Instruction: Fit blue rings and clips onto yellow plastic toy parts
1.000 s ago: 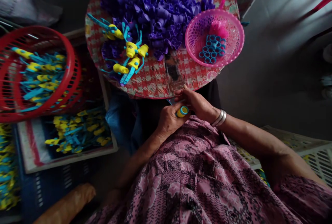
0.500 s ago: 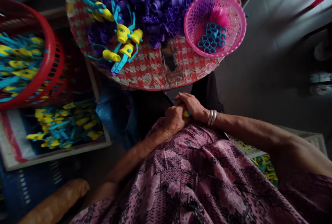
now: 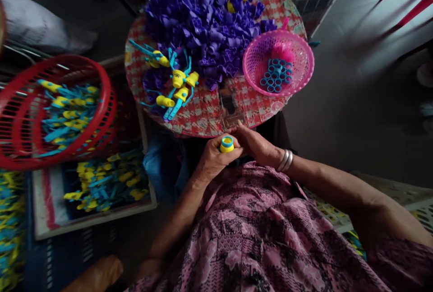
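Yellow cup (image 3: 227,149), mostly covered by the hands half a second ago, now shows clear. Left grip (image 3: 211,156) is clamped on it in front of the lap, below the desk (image 3: 203,110) edge. Blue-collared mouth faces up at my camera, long axis roughly upright. Right grip (image 3: 260,146) sits just right; can't tell if it's holding anything.

Dim light, glare on floor (image 3: 363,25)

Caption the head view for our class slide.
The left hand holds a blue-rimmed yellow piece beside the right hand, near a table heaped with purple parts.
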{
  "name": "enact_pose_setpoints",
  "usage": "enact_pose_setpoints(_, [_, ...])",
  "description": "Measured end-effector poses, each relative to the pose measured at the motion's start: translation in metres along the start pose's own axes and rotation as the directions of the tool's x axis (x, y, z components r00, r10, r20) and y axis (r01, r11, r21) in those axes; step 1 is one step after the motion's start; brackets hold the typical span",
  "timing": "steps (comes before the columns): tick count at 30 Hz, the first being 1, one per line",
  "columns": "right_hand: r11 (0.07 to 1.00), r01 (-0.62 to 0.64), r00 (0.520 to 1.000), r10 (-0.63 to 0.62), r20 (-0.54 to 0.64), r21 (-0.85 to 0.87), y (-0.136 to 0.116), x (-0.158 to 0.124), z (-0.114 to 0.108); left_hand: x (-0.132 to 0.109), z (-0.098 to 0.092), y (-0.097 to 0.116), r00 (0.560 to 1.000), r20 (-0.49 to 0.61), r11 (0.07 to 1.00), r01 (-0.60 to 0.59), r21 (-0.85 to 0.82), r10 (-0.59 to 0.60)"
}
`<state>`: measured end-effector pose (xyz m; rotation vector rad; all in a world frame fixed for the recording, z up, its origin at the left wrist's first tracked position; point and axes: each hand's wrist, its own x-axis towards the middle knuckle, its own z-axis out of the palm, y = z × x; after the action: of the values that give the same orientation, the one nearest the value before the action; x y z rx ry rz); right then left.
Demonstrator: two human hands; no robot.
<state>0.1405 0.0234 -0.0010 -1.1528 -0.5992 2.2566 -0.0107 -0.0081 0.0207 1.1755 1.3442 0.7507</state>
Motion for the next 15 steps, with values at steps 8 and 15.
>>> enact_pose_setpoints(8, [0.996,0.086,0.987,-0.089,0.130,0.028,0.020,-0.004,0.008,-0.002,-0.011,-0.008,0.990,0.012,0.982,0.139,-0.130,-0.138])
enact_pose_setpoints(15, [0.976,0.215,0.971,-0.210,0.111,-0.030,0.027,-0.004,0.001,-0.001,-0.008,-0.004,0.988,0.009,0.975,0.155,-0.158,-0.155])
